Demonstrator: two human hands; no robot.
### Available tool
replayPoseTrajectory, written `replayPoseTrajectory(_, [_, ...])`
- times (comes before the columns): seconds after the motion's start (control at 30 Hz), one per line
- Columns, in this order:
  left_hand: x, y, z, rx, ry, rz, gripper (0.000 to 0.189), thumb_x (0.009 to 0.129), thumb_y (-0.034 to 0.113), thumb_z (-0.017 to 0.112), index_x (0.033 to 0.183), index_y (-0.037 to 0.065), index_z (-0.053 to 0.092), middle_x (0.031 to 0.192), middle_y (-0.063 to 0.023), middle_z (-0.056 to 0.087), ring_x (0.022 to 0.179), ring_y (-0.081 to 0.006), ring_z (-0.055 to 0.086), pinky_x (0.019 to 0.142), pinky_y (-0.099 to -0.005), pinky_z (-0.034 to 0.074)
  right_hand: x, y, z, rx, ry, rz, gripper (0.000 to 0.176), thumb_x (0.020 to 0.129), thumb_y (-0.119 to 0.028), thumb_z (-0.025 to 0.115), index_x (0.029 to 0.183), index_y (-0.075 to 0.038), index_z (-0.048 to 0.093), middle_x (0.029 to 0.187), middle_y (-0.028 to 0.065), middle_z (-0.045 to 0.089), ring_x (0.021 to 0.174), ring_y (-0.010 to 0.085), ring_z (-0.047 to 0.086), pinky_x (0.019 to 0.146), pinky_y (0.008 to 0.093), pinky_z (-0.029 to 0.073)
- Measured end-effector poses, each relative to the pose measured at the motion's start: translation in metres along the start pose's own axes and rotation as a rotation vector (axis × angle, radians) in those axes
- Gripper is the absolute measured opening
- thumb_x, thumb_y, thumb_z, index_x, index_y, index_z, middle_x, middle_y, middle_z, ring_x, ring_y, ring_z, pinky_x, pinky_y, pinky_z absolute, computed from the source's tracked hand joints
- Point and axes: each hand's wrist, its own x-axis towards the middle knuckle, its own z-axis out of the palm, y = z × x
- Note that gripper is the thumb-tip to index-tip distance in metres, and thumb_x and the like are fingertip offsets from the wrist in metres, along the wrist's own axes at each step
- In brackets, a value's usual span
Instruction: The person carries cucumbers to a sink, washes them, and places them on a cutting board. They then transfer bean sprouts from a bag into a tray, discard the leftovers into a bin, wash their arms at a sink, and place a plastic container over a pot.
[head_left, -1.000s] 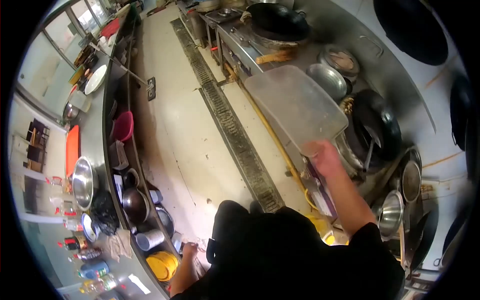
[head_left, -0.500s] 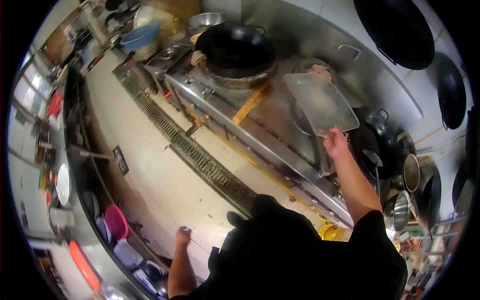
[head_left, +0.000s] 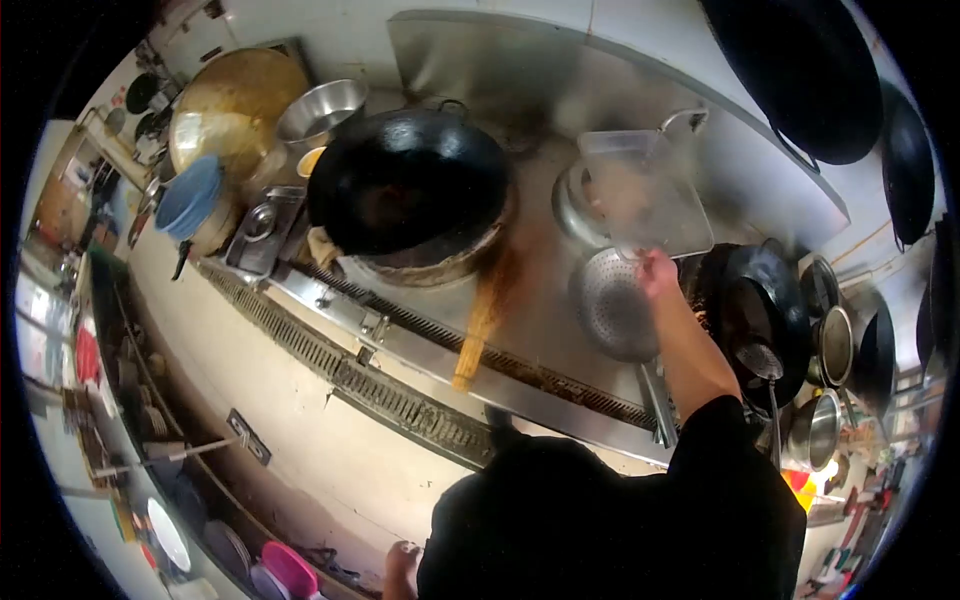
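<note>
My right hand (head_left: pixel 655 275) grips the near edge of a clear rectangular plastic container (head_left: pixel 685 220), held tilted below the wall tap (head_left: pixel 685 120). Seen hazily through and beside it is a metal pot (head_left: pixel 570 205) with something pinkish in it. Just under the hand, a perforated metal strainer (head_left: pixel 617 305) rests on the stove, its handle pointing toward me. Low in the view hangs my left hand (head_left: pixel 403 558), fingers curled; what is in them, if anything, I cannot make out.
A big black wok (head_left: pixel 405 180) stands on the left burner beside a bamboo brush (head_left: pixel 478 330). Another dark wok (head_left: pixel 760 300), with a ladle (head_left: pixel 760 360) in it, is on the right. A blue basin (head_left: pixel 190 195) and a metal bowl (head_left: pixel 322 110) stand far left. A floor drain (head_left: pixel 400 400) runs along the stove.
My view has turned toward the stove, so the strainer shows more fully. The container has tilted and come under the tap. My left hand has dropped lower in view.
</note>
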Motion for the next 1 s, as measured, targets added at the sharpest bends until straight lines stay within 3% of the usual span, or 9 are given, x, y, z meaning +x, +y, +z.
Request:
replayPoseTrajectory(0.03, [-0.007, 0.032, -0.019, -0.051, 0.014, -0.157, 0.046, 0.076, 0.029, 0.070, 0.110, 0.000, 0.058, 0.108, -0.0173, 0.064, 0.103, -0.0286, 0.060, 0.087, -0.0368, 0.047, 0.006, -0.002, 0.003, 0.015, 0.031, -0.016, 0.012, 0.084, -0.009, 0.047, 0.089, -0.002, 0.054, 0.082, 0.0132, 0.061, 0.058, 0.0190, 0.054, 0.046, 0.0261, 0.046])
replayPoseTrajectory(0.2, [0.025, 0.037, -0.054, -0.368, 0.101, -0.031, 0.038, 0.076, 0.024, 0.067, 0.105, 0.000, 0.060, 0.095, -0.0186, 0.066, 0.089, -0.0263, 0.065, 0.077, -0.0342, 0.051, 0.005, 0.000, 0.040, 0.191, 0.194, -0.105, 0.006, 0.081, -0.005, 0.048, 0.085, 0.000, 0.050, 0.085, 0.0147, 0.060, 0.054, 0.0204, 0.049, 0.043, 0.0262, 0.040])
replayPoseTrajectory(0.37, [0.092, 0.024, -0.095, -0.363, 0.243, -0.019, 0.034, 0.077, 0.019, 0.062, 0.104, -0.002, 0.060, 0.088, -0.0184, 0.066, 0.072, -0.0217, 0.066, 0.067, -0.0314, 0.052, -0.015, -0.003, 0.030, 0.023, 0.045, 0.022, 0.017, 0.083, -0.005, 0.044, 0.099, -0.001, 0.048, 0.098, 0.0151, 0.058, 0.071, 0.0194, 0.051, 0.052, 0.0255, 0.042])
replayPoseTrajectory(0.47, [0.103, 0.082, -0.157, -0.484, 0.278, -0.009, 0.031, 0.078, 0.016, 0.061, 0.103, -0.003, 0.059, 0.085, -0.0176, 0.066, 0.067, -0.0207, 0.064, 0.065, -0.0321, 0.051, -0.032, 0.003, 0.055, 0.145, 0.185, -0.156, 0.011, 0.080, -0.002, 0.046, 0.089, -0.002, 0.050, 0.092, 0.0154, 0.061, 0.066, 0.0212, 0.053, 0.048, 0.0271, 0.042])
replayPoseTrajectory(0.6, [0.115, 0.105, -0.178, -0.570, 0.360, 0.021, 0.031, 0.079, 0.015, 0.060, 0.103, -0.003, 0.058, 0.078, -0.0155, 0.066, 0.066, -0.0203, 0.064, 0.063, -0.0314, 0.050, -0.031, 0.003, 0.039, 0.163, 0.065, -0.067, 0.011, 0.080, 0.000, 0.044, 0.090, -0.002, 0.048, 0.091, 0.0148, 0.060, 0.070, 0.0216, 0.054, 0.052, 0.0272, 0.044])
replayPoseTrajectory(0.7, [0.122, 0.086, -0.163, -0.586, 0.288, 0.014, 0.030, 0.078, 0.016, 0.062, 0.101, -0.003, 0.059, 0.074, -0.0133, 0.066, 0.064, -0.0199, 0.063, 0.061, -0.0317, 0.050, -0.038, 0.001, 0.041, 0.118, -0.012, 0.030, 0.008, 0.082, -0.001, 0.042, 0.088, -0.004, 0.047, 0.091, 0.0159, 0.061, 0.068, 0.0207, 0.053, 0.050, 0.0269, 0.044])
replayPoseTrajectory(0.8, [0.116, 0.062, -0.146, -0.622, 0.199, -0.089, 0.029, 0.077, 0.016, 0.063, 0.099, -0.002, 0.059, 0.073, -0.0134, 0.065, 0.061, -0.0204, 0.062, 0.059, -0.0330, 0.050, -0.042, 0.004, 0.064, 0.290, 0.229, -0.093, 0.007, 0.083, -0.002, 0.042, 0.087, -0.004, 0.047, 0.091, 0.0176, 0.061, 0.058, 0.0185, 0.050, 0.044, 0.0254, 0.040])
replayPoseTrajectory(0.87, [0.085, 0.101, -0.174, -0.268, 0.160, -0.081, 0.027, 0.077, 0.017, 0.062, 0.095, -0.002, 0.060, 0.072, -0.0127, 0.065, 0.060, -0.0210, 0.062, 0.056, -0.0349, 0.049, -0.028, 0.005, 0.047, 0.232, 0.244, -0.078, 0.006, 0.083, -0.001, 0.042, 0.086, -0.004, 0.047, 0.091, 0.0183, 0.062, 0.052, 0.0166, 0.047, 0.039, 0.0238, 0.037])
replayPoseTrajectory(1.0, [0.100, 0.035, -0.123, -0.199, -0.042, -0.197, 0.020, 0.076, 0.015, 0.059, 0.082, -0.004, 0.058, 0.069, -0.0117, 0.062, 0.055, -0.0222, 0.058, 0.052, -0.0360, 0.048, -0.026, -0.006, 0.034, 0.170, 0.087, 0.002, 0.007, 0.080, -0.002, 0.044, 0.086, -0.003, 0.046, 0.093, 0.0170, 0.059, 0.055, 0.0171, 0.048, 0.042, 0.0219, 0.040])
